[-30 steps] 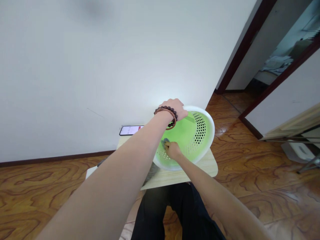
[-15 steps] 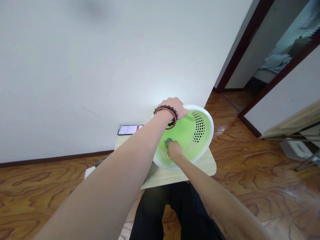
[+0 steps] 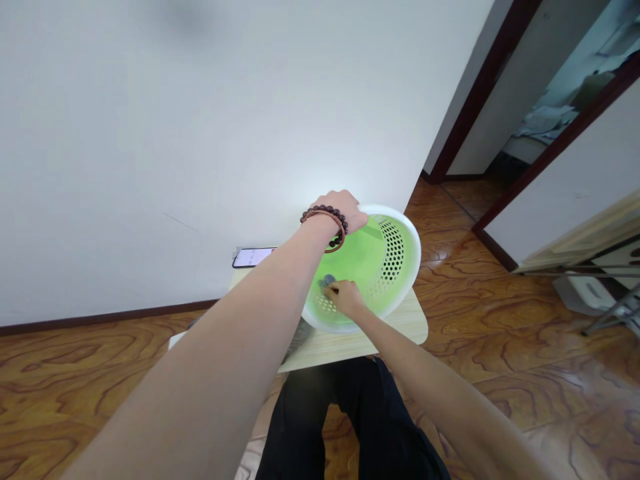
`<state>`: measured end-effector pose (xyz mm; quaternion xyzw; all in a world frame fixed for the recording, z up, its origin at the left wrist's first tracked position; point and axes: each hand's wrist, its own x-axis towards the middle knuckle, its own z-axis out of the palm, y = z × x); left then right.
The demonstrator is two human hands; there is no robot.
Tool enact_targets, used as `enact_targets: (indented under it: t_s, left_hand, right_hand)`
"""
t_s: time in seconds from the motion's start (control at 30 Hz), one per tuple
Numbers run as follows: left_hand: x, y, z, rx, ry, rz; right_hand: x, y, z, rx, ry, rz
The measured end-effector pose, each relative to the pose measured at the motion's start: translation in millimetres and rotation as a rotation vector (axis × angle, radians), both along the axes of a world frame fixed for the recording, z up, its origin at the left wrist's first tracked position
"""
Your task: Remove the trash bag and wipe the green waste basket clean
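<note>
A green basket with a white rim [image 3: 413, 260] and perforated sides stands on a small pale wooden table [image 3: 400, 328]. My left hand [image 3: 343, 208], with a beaded bracelet and a brown band at the wrist, grips the far rim of the basket. Inside the basket, my right hand [image 3: 346, 297] is closed in a pinch on a small grey cloth [image 3: 328, 283] low on the near left side. The cloth's full shape is partly hidden by my fingers.
A phone [image 3: 251, 257] lies at the table's far left edge against the white wall [image 3: 150, 133]. Something grey and furry-looking [image 3: 300, 337] shows beside my left forearm. A doorway opens at the right, and a metal stand [image 3: 613, 313] is on the wooden floor.
The view has shifted slightly, so the basket and table sit a little further left. My right hand has moved slightly up and left, and its fingers now show in a pinch beside the grey cloth.
</note>
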<state>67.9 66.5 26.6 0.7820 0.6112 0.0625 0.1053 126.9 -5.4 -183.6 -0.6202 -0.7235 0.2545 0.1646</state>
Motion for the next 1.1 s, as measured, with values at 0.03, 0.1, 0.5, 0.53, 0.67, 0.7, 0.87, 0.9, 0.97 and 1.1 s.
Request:
enact_targets:
  t_s: [0.03,0.1,0.5,0.53,0.67,0.7,0.87,0.9,0.97,1.1]
  left_hand:
    - [-0.4,0.2,0.0,-0.003,0.004,0.001]
    - [-1.2,0.7,-0.1,-0.007,0.010,-0.002]
    - [0.0,1.2,-1.9,-0.011,0.008,-0.018]
    - [0.4,1.0,-2.0,-0.014,0.008,-0.014]
    - [-0.1,0.0,-2.0,-0.012,0.011,-0.006]
    - [-0.6,-0.3,-1.8,-0.008,0.015,-0.008]
    - [-2.8,-1.8,-2.0,-0.019,0.014,-0.003]
    - [-2.9,-2.1,-2.4,-0.022,0.002,-0.001]
    - [-2.7,-2.2,-3.5,-0.021,-0.023,-0.009]
    - [-0.8,-2.5,-4.6,-0.006,-0.016,-0.034]
  right_hand:
    - [-11.4,1.0,1.2,0.014,0.056,0.014]
    - [-28.9,2.7,2.2,0.052,0.154,0.028]
    - [45.7,16.5,-6.6,0.110,-0.493,-0.050]
    - [34.5,18.1,-7.7,0.100,-0.471,-0.049]
    - [-34.6,27.0,-8.2,0.055,-0.176,0.009]
    - [-47.2,29.6,-7.6,0.072,-0.095,-0.005]
    - [-20.3,36.8,-12.7,0.086,-0.200,0.095]
    - [-3.6,38.0,-15.4,0.075,-0.241,0.072]
    - [22.6,42.4,-19.9,0.069,-0.304,0.003]
    - [5.9,58.2,-20.3,-0.002,-0.303,-0.004]
